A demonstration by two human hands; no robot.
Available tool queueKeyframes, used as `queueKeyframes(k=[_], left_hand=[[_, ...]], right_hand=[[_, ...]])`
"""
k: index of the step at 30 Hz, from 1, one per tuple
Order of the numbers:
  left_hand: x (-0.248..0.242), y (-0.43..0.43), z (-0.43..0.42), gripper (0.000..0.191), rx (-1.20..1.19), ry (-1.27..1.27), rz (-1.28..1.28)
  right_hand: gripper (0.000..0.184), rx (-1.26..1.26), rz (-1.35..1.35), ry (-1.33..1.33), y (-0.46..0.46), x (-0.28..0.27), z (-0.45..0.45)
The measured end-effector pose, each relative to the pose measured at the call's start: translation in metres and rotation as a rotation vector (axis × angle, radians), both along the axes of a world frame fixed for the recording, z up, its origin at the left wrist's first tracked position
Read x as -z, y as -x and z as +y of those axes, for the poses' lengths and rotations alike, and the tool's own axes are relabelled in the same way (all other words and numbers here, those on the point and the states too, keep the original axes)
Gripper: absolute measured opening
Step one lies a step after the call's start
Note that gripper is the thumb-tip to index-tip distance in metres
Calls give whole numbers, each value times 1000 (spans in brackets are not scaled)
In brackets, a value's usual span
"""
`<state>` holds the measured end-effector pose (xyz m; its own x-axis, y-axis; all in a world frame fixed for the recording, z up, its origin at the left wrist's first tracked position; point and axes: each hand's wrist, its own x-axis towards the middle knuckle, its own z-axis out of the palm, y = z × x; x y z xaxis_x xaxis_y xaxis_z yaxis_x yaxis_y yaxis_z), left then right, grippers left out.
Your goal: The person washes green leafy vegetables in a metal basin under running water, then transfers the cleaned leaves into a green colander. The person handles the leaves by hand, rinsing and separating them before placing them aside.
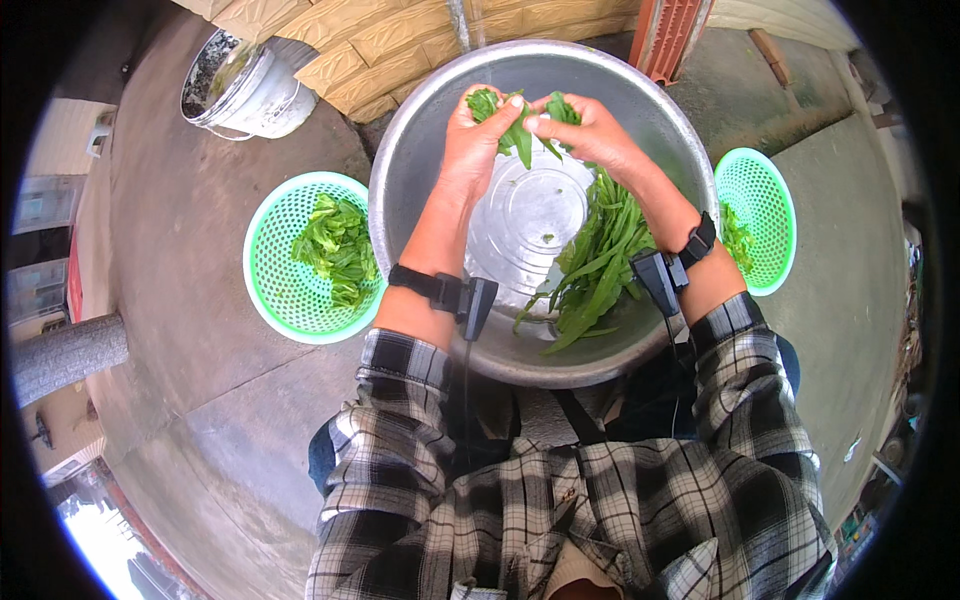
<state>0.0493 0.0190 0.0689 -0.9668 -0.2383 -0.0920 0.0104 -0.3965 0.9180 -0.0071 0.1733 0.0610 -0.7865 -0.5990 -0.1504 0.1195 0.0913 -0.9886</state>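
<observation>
A large round metal basin [517, 360] sits in front of me. Over its far part, my left hand [476, 135] is closed on a bunch of green leaves [484, 105]. Close beside it, my right hand [589, 131] grips more leaves [561, 110], with the fingertips of both hands nearly meeting. Long leafy greens [604, 262] lie in the right part of the basin, below my right forearm. To the left of the basin, a green plastic colander [274, 255] holds a heap of shorter leaf pieces [337, 247]. Another green colander [772, 217], at the right, has leaf pieces [735, 236] in it.
A dirty white bucket [277, 97] with a wire handle rests on the concrete floor at the upper left. Behind the basin are a wall of tan brick-pattern blocks [390, 37] and a reddish post [666, 37]. A brick-like piece [770, 56] lies at the upper right.
</observation>
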Motion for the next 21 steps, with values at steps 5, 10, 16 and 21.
queueKeyframes(k=[5, 10, 16, 21], left_hand=[[9, 8, 20, 18, -16, 214, -43], [19, 15, 32, 21, -51, 193, -99], [36, 23, 47, 20, -7, 90, -150], [47, 24, 65, 22, 138, 83, -181]], right_hand=[[28, 18, 267, -125, -1, 8, 7], [25, 248, 396, -149, 9, 33, 45], [32, 936, 691, -606, 40, 67, 189], [58, 548, 74, -1301, -10, 117, 285]])
